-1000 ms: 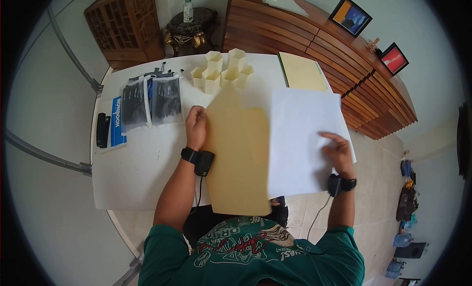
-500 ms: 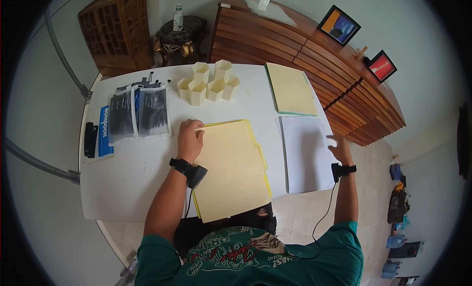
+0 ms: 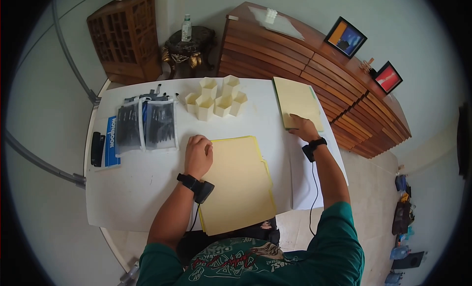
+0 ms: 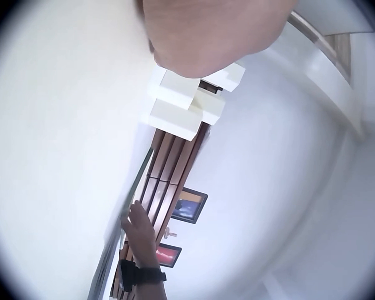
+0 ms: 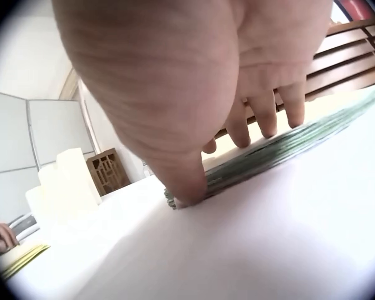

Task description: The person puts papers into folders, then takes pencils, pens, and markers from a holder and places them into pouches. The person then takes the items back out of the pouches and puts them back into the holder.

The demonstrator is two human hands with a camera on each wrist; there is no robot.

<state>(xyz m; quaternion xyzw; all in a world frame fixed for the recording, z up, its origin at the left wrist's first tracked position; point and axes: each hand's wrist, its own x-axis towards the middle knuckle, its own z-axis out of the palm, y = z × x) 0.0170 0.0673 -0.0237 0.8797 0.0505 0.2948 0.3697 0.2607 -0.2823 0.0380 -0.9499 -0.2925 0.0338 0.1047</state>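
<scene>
My left hand (image 3: 198,155) has its fingers curled at the upper left edge of a stack of yellow-edged file folders (image 3: 237,185), which lies at the table's near side. At the far right, my right hand (image 3: 304,127) holds the near edge of a second stack of cream folders (image 3: 296,96). In the right wrist view the thumb (image 5: 190,187) presses that stack's corner while the fingers reach over its top; its layered edges (image 5: 269,156) look green. Under the right forearm lies a pile of white paper (image 3: 301,185), partly hidden.
Several cream hexagonal cups (image 3: 214,106) stand together at the table's back. To the left are zip pouches (image 3: 161,126) of dark pens, a blue notebook (image 3: 111,138) and a black stapler (image 3: 97,148). Beyond the table's far right is a wooden dresser (image 3: 275,55).
The yellow-edged folders, earlier raised beside the paper, now lie flat on the table with my left hand still at their edge. My right hand has moved from the white paper to the far folders.
</scene>
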